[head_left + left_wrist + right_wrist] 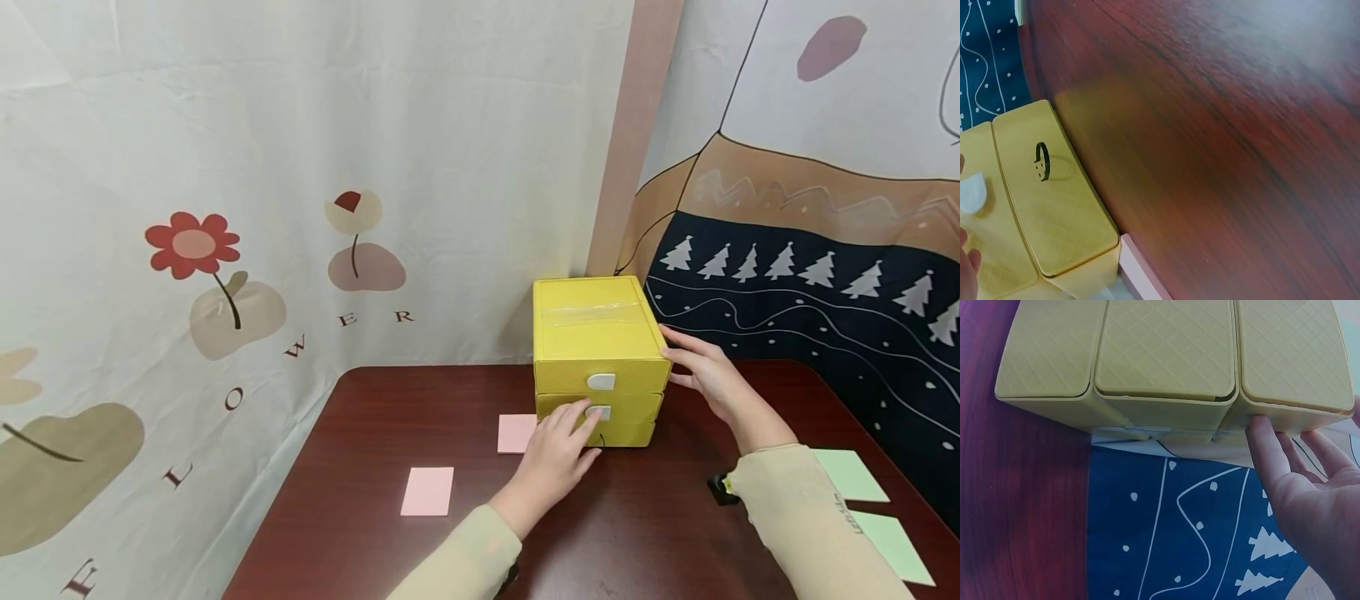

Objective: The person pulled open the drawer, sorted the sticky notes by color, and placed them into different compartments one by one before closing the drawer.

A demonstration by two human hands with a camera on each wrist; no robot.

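while two hands (557,442) (708,377) reach three drawers (637,406), one table (637,525) bears four notes (427,492) (516,433) (851,475) (894,546).

The left arm (465,554) comes in from the near edge and slants far and right; its left hand (551,450) is back side up, fingers loosely extended and parted, thumb out to the right. The right arm (817,521) slants from the near right toward the far left. Its right hand (712,375) reaches farther than the left, fingers apart and lightly bent, pointing left. Both wrists are bare.
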